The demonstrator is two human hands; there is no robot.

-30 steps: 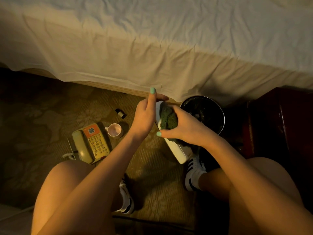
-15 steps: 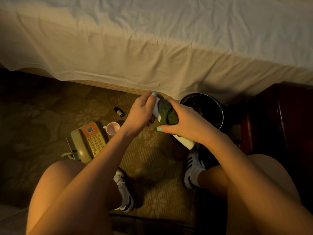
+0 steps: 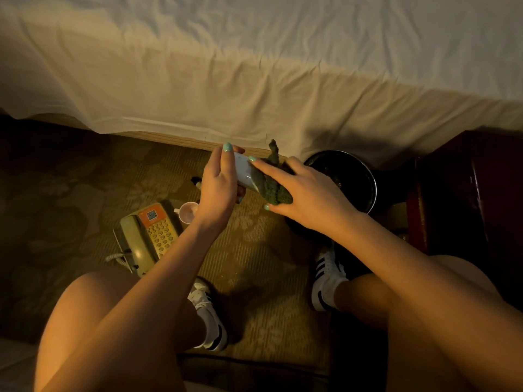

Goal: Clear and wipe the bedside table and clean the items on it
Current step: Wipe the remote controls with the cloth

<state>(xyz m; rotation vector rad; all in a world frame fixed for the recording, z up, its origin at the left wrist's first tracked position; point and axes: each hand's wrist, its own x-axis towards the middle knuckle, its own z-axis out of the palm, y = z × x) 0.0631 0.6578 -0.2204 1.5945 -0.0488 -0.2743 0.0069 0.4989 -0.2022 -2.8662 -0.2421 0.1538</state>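
Bedroom, likely hotel room. Bed (image 3: 254,66) with rumpled white sheet (image 3: 198,108) spans top of frame, wooden base (image 3: 175,140) showing below sheet hem. Patterned floral carpet (image 3: 70,193) fills centre and left. Corded push-button phone (image 3: 150,236) and small cup (image 3: 188,212) on carpet, lower centre-left. Dark wooden bedside table (image 3: 475,193) at right edge. Dim, warm lamp-like light throughout.

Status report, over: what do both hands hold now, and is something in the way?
Left hand grips white flat item. Right hand holds green cloth against it. Telephone and cup on floor below, apart.
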